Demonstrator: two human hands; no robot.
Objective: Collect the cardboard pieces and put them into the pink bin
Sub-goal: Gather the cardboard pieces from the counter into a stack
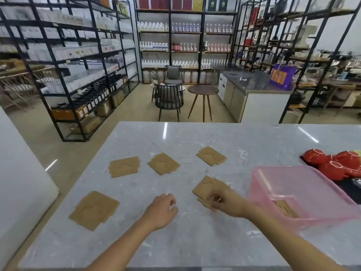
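Cardboard piece [207,187] pinched by right hand [230,203]; left hand [163,211] loosely curled, empty.

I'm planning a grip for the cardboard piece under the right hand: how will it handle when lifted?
The cardboard piece looks thin and flat, so probably light and fairly stiff. Lying flush on the glossy table, it may slide before fingers catch an edge.

- No writing can be read from here.
- The bottles [185,28] on the far shelves [185,32] carry labels, all too blurred.
- The purple bag [281,76] shows orange panels, illegible.
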